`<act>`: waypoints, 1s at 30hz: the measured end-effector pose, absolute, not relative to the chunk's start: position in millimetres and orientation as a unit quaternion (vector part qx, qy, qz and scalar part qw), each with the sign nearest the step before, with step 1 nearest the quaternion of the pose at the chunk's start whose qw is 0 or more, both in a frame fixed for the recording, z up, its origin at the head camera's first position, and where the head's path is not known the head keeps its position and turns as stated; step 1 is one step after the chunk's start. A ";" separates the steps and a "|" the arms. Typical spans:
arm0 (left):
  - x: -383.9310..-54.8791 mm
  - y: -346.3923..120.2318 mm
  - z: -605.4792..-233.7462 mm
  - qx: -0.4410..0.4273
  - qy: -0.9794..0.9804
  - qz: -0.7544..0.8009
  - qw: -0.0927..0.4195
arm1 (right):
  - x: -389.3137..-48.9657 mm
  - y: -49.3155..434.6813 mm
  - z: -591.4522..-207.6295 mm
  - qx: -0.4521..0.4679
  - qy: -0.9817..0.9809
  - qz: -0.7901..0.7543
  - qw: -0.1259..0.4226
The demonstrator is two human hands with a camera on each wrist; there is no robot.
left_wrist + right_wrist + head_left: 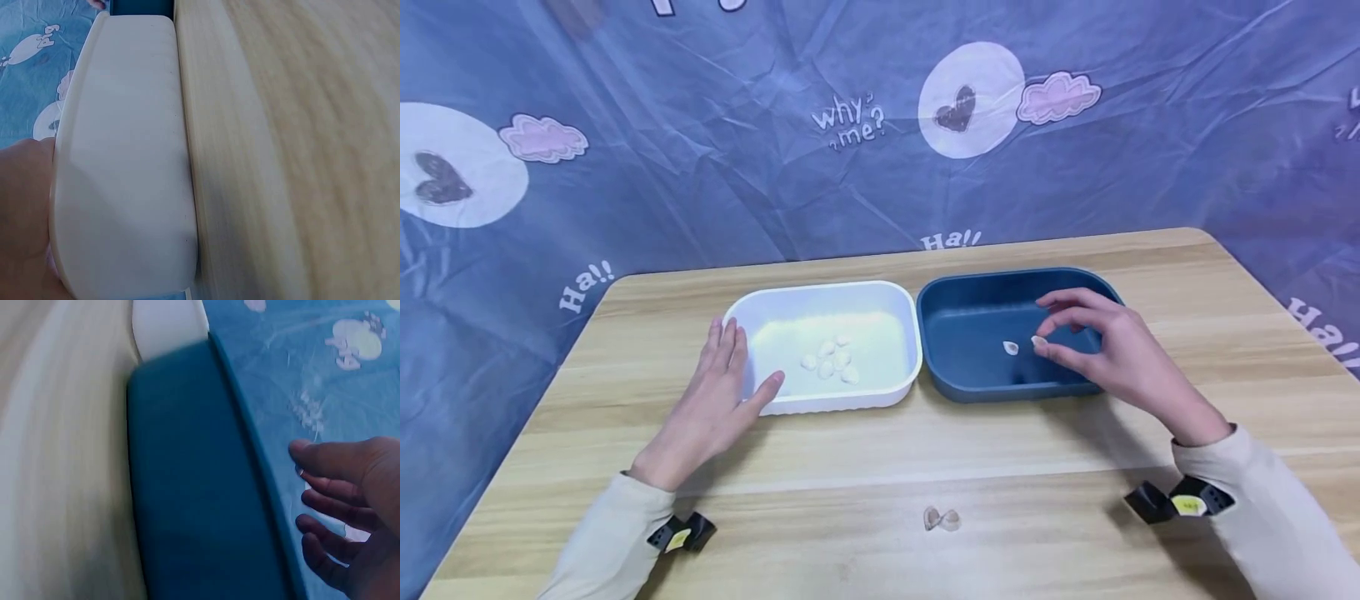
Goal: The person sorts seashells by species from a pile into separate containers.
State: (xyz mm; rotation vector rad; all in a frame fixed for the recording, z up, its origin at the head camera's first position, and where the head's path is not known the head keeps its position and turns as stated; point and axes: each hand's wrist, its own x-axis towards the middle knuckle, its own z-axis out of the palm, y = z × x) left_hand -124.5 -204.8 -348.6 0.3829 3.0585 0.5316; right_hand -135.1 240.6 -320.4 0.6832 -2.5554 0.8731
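Observation:
My right hand (1097, 337) is over the right part of a dark blue tray (992, 392), pinching a small pale shell (1039, 341) between thumb and forefinger. Another small shell (1011, 347), white with a brownish middle, lies on that tray's floor. In the right wrist view the thumb and bent fingers show beyond the blue tray's side wall. My left hand (711, 400) rests at the left end of a white tray (835, 404), fingers straight and spread, thumb over the near rim. Several whitish shells (827, 368) lie together inside the white tray.
The two trays stand side by side on a wooden table (820, 483). Two brownish shells (942, 518) lie on the table nearer to me. Behind the table's far edge hangs a blue printed cloth (730, 167).

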 end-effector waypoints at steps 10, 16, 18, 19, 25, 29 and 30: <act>-123.7 -205.9 -350.9 0.128 0.977 0.169 0.000 | -160.3 248.9 -335.2 0.194 -0.938 0.254 0.133; -124.1 -204.5 -350.2 0.130 0.977 0.170 -0.001 | -164.9 250.6 -338.6 0.180 -0.942 0.255 0.125; -124.0 -204.1 -350.1 0.129 0.977 0.170 -0.001 | -165.8 250.9 -339.5 0.177 -0.943 0.256 0.120; -124.0 -204.0 -350.1 0.129 0.977 0.171 0.000 | -166.0 251.1 -340.0 0.177 -0.943 0.256 0.117; -124.4 -204.4 -351.0 0.130 0.977 0.168 -0.003 | -167.2 251.0 -342.4 0.193 -0.943 0.248 0.108; -124.8 -205.0 -351.4 0.132 0.977 0.168 -0.005 | -167.3 252.7 -341.6 0.212 -0.935 0.247 0.140; -124.9 -205.1 -351.5 0.132 0.977 0.168 -0.005 | -166.9 253.3 -340.6 0.216 -0.933 0.247 0.150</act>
